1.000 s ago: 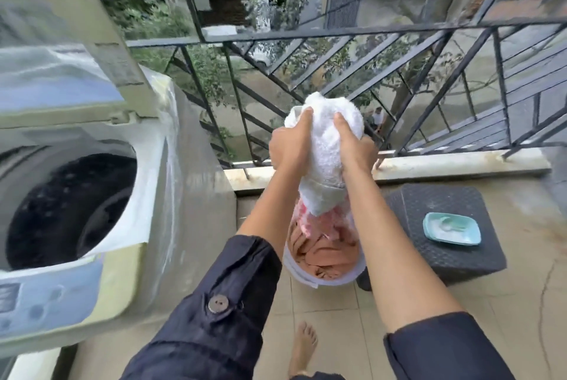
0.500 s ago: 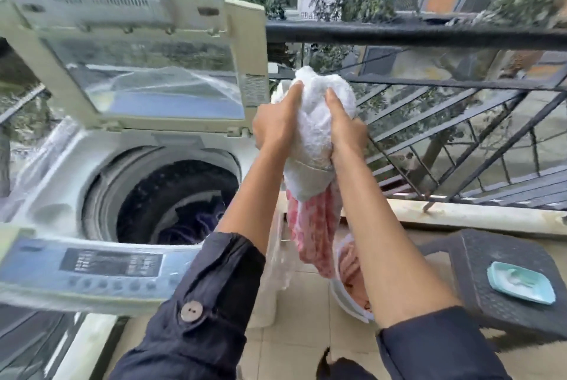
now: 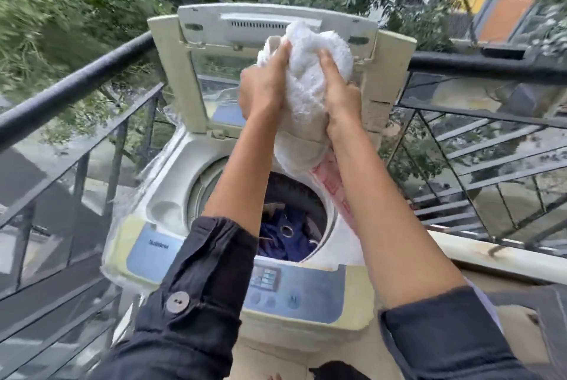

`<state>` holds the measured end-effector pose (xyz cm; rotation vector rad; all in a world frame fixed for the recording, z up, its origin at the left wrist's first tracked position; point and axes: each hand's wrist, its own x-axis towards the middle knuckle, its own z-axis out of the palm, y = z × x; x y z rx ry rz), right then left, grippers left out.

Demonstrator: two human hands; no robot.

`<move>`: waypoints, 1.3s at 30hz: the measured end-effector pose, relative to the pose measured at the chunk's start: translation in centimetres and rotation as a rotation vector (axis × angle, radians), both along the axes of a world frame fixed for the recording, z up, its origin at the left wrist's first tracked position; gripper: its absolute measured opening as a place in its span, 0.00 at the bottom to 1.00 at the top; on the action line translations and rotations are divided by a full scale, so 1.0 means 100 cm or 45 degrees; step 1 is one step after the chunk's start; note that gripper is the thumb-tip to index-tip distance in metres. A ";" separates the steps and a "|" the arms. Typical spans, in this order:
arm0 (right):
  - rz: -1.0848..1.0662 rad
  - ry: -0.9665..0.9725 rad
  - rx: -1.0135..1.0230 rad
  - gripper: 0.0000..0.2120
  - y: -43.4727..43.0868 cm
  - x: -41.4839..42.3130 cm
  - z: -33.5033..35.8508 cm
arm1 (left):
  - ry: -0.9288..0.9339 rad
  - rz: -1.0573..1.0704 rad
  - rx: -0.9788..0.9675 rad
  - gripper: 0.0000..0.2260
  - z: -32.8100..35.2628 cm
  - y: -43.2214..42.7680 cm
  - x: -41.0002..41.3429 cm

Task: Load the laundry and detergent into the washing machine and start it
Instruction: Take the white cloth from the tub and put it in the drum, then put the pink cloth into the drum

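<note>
While both hands grip one bundled white towel point(image 3: 310, 78) above the machine, the washing machine point(image 3: 171, 204) stands on a balcony with its lid point(image 3: 196, 51) raised upright at the back, leaving the round drum opening point(image 3: 285, 195) uncovered beneath the arms. A dark railing point(image 3: 79, 78) runs close along the machine's left side and carries on behind the lid to the right, so open room lies mostly straight above the drum and toward the person. One pink patterned cloth point(image 3: 334, 186) hangs from under the towel, trailing down along the inside of the right forearm and over the drum's right rim. The left hand point(image 3: 264, 88) is closed on the towel's left side with the thumb pressed into the fabric; the right hand point(image 3: 339, 88) clasps the right side, fingers wrapped round it. The bundle sits between the two hands, in front of the lid and higher than the drum, not touching the machine. Inside the drum lies blue clothing point(image 3: 291, 238), perhaps a single garment, though blur makes the count uncertain. One control panel point(image 3: 294, 287) spans the front edge, partly hidden by the left sleeve point(image 3: 196, 287), which has one button point(image 3: 177, 302).
</note>
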<state>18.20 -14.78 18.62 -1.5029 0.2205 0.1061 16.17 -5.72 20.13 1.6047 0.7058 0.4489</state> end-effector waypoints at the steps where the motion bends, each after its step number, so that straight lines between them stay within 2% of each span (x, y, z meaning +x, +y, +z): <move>1: 0.047 0.014 0.005 0.41 0.010 0.001 -0.002 | 0.006 0.024 0.003 0.27 -0.004 0.013 0.002; 8: 0.129 0.256 -0.084 0.50 0.058 0.010 -0.074 | 0.150 0.081 -0.060 0.31 -0.064 0.062 0.003; 11: 0.157 0.324 -0.106 0.35 0.066 -0.004 -0.090 | 0.197 0.075 -0.037 0.27 -0.090 0.073 0.001; 12: 0.152 0.344 -0.133 0.33 0.068 -0.003 -0.101 | 0.232 0.075 -0.016 0.26 -0.096 0.075 0.001; 16: 0.222 0.347 -0.290 0.43 0.078 0.010 -0.153 | 0.405 0.065 0.115 0.20 -0.121 0.083 0.000; 18: 0.267 0.405 -0.385 0.36 0.078 0.001 -0.152 | 0.474 0.085 0.116 0.16 -0.131 0.083 -0.004; 21: 0.364 0.461 -0.517 0.16 0.074 -0.006 -0.150 | 0.556 0.115 0.115 0.17 -0.140 0.079 -0.006; 24: 0.313 0.350 -0.577 0.12 0.064 -0.003 -0.149 | 0.547 0.052 0.132 0.18 -0.141 0.064 -0.001; 26: 0.185 0.271 -0.638 0.10 0.048 0.001 -0.146 | 0.525 -0.046 0.083 0.19 -0.145 0.050 0.005; 31: -0.214 0.306 -0.834 0.12 -0.012 0.010 -0.152 | 0.593 -0.315 -0.033 0.19 -0.167 0.003 0.013; 35: -0.274 0.466 -0.960 0.19 -0.052 -0.001 -0.162 | 0.700 -0.523 -0.101 0.18 -0.190 -0.041 0.012; 39: -0.340 0.588 -0.909 0.26 -0.072 -0.008 -0.172 | 0.768 -0.622 -0.205 0.22 -0.225 -0.073 0.015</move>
